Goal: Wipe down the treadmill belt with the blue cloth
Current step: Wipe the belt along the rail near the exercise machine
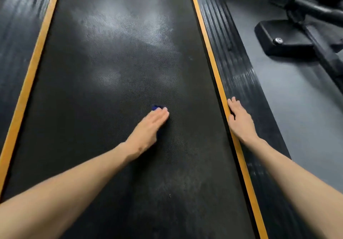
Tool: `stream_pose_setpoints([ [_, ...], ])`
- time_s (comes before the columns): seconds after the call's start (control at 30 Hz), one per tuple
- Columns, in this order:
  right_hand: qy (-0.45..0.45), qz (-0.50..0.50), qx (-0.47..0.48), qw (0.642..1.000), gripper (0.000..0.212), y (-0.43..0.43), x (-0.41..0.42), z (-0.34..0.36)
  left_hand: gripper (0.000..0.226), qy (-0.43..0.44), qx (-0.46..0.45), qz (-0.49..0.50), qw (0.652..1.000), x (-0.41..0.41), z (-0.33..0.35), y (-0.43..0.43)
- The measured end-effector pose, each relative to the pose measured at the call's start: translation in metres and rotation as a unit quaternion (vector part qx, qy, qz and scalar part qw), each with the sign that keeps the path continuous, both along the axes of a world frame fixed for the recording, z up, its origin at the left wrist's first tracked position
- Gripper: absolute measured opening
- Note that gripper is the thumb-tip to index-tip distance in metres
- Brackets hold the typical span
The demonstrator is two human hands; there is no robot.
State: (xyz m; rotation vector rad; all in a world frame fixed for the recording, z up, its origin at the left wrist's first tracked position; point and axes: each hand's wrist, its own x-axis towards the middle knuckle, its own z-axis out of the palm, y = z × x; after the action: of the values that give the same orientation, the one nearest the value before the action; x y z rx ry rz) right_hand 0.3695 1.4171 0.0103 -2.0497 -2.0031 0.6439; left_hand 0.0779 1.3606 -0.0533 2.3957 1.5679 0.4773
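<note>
1. Two bare forearms reached in from the near edge. The left one lay over the treadmill belt (111,94) and the right one ran along its right side.
2. The left hand (150,125) lay palm down on the blue cloth (156,107), its fingers straight and pressed together, pushing flat rather than pinching.
3. The hand covered most of the cloth. Only a small dark-blue corner showed just past the fingertips, and a thin edge showed under the palm. The cloth sat on the belt, a little right of its midline.
4. The right hand (239,120) rested on the right orange strip (209,53) and on the inner edge of the ribbed right side rail (237,71). Its fingers were straight, close together and pointing away, its thumb lay on the belt side of the strip, and it held nothing.
5. Beyond the hands, pale hazy patches showed on the dark, textured belt.
6. The left orange strip (31,71) bordered the belt's other side, with the left side rail (16,25) just outside it.
7. At the far right, on the grey floor (297,105), stood a black machine base (269,31) with a silver bolt (278,40).
</note>
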Motion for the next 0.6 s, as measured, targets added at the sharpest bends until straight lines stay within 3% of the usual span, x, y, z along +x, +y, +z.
stream_pose_setpoints([
  [0.1,0.009,0.003,0.015,1.000,0.053,-0.001,0.002,-0.004,0.066,0.051,0.040,-0.220,0.973,0.027,0.008,-0.039],
  [0.17,0.006,0.009,0.019,1.000,0.053,-0.001,0.005,-0.007,0.066,0.084,0.065,-0.239,0.965,0.016,0.012,-0.031],
  [0.27,0.007,0.011,0.024,1.000,0.052,-0.002,0.007,-0.008,0.067,0.064,0.058,-0.060,0.994,-0.015,0.006,0.010],
  [0.33,0.023,-0.007,0.024,0.999,0.052,-0.003,0.003,-0.009,0.064,0.042,0.041,0.076,0.995,-0.028,0.003,0.031],
  [0.4,0.033,-0.027,0.030,0.999,0.053,-0.003,-0.002,-0.011,0.058,0.002,0.021,0.127,0.992,-0.016,0.003,0.026],
  [0.43,0.034,-0.034,0.035,0.998,0.054,-0.003,-0.004,-0.012,0.056,-0.004,0.018,0.108,0.994,-0.006,0.001,0.013],
  [0.5,0.026,-0.037,0.041,0.998,0.054,-0.004,-0.005,-0.016,0.058,0.026,0.022,-0.022,0.999,0.011,-0.004,-0.025],
  [0.6,0.003,-0.012,0.048,0.999,0.052,-0.003,0.001,-0.021,0.050,0.105,0.047,-0.211,0.971,-0.013,0.006,-0.030],
])
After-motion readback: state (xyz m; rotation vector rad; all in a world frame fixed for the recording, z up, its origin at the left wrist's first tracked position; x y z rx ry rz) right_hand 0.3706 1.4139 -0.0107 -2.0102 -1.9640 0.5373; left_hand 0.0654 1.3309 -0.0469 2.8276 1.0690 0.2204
